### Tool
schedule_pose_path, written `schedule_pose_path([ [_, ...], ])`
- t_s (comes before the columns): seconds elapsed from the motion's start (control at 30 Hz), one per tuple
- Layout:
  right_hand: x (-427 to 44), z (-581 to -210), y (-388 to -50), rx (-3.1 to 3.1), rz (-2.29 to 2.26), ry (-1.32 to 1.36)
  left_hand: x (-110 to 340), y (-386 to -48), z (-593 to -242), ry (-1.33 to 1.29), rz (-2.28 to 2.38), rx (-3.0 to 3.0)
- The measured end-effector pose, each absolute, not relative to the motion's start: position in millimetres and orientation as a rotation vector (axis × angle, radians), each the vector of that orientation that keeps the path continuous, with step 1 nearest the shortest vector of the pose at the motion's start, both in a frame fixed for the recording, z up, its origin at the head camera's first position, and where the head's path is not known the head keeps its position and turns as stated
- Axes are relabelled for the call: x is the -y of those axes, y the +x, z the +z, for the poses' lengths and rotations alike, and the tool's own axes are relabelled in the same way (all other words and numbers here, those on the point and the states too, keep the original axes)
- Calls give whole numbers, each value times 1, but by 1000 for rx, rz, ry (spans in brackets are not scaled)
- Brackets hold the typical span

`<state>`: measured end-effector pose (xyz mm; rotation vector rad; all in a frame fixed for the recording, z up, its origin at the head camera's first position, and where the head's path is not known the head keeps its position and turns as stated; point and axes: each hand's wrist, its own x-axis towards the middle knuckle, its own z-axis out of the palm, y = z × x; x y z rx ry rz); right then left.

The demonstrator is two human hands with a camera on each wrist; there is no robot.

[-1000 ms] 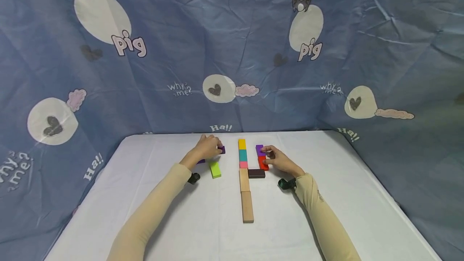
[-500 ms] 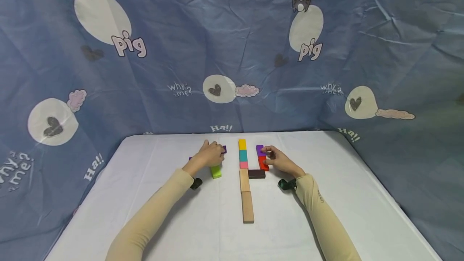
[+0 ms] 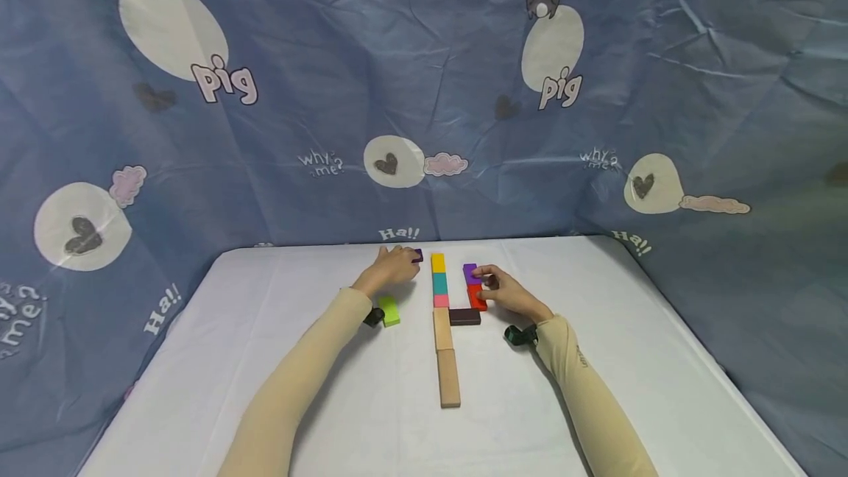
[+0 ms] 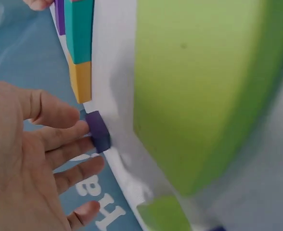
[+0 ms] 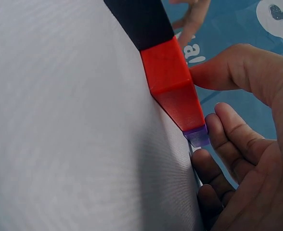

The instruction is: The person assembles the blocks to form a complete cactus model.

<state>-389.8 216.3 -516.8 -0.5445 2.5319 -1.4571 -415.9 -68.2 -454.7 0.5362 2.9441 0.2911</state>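
Note:
At the far end of the white table, my left hand (image 3: 391, 269) touches a dark purple block (image 3: 418, 255) with its fingertips. In the left wrist view, that dark purple block (image 4: 98, 131) meets the index and middle fingertips, the other fingers spread loosely. My right hand (image 3: 510, 293) rests beside a short column, its thumb against the red block (image 3: 476, 297) and its forefinger at the purple block (image 3: 469, 272). Between the hands runs a line of yellow (image 3: 438, 263), teal (image 3: 440, 283) and pink (image 3: 440, 301) blocks.
Two plain wooden blocks, one farther (image 3: 443, 328) and one nearer (image 3: 448, 377), continue the line. A dark brown block (image 3: 465, 316) lies crosswise beside it. A lime green block (image 3: 389, 311) sits near the left wrist. Behind the table hangs a blue printed cloth (image 3: 477, 131).
My left hand has moved right and toward the far edge, and the dark purple block has moved with it, nearer the yellow block. The right hand has stayed at the red and purple blocks.

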Motion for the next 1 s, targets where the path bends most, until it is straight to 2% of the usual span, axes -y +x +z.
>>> schedule_pose_path([
  [0.27, -214, -515, -388, -2520, -1479, -573, 58, -433, -459, 518, 388, -2873],
  [0.6, -205, -481, -361, -2491, -1472, -598, 46, -438, -460, 521, 417, -2829],
  [1.0, -213, -515, -389, -2531, -1475, -540, 40, -438, -459, 565, 416, -2816],
])
